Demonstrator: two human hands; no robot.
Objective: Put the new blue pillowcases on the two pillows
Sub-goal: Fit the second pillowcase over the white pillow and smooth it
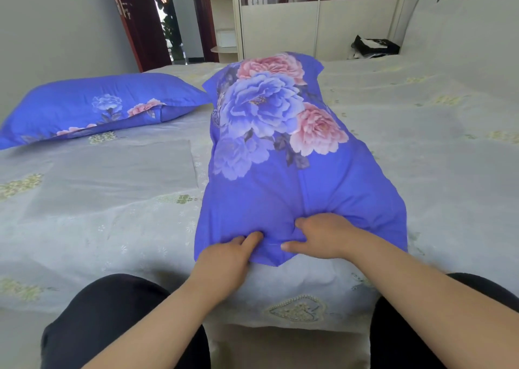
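Observation:
A pillow in a blue flowered pillowcase (283, 155) lies lengthwise on the bed in front of me, its near end at the bed's edge. My left hand (224, 256) pinches the near hem of the case with curled fingers. My right hand (323, 236) grips the same bunched hem just to the right. A second pillow in a matching blue pillowcase (92, 107) lies flat at the far left of the bed, apart from both hands.
The bed carries a pale grey sheet (112, 200) with small yellow-green flowers. A black bag (373, 46) sits at the far right corner. A wardrobe (280, 23) and an open red door (137, 20) stand behind. My dark-clothed knees press against the bed's near edge.

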